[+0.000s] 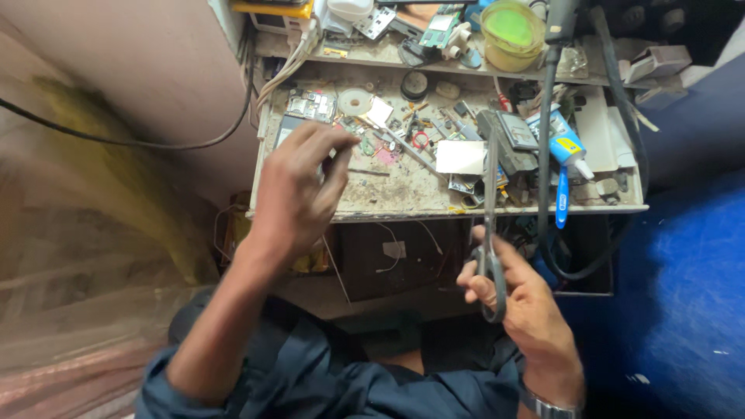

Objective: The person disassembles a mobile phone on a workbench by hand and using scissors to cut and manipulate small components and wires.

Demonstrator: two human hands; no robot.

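Right hand (512, 299) grips scissors (490, 233), blades raised; left hand (299, 190) hovers loosely open, holding nothing, over the cluttered worktop (388, 198), apparently selecting a part.

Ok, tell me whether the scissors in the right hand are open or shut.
Shut. The scissors show as one narrow strip, no gap between the blades, pointing up over the bench edge. The right hand grips the handle loops.

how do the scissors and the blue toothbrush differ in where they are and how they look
The scissors are gripped in the right hand, raised over the bench edge; the blue toothbrush lies loose on the workbench. The scissors are grey metal with dark handles; the toothbrush is bright blue plastic. Both are long, slim and point away from the person.
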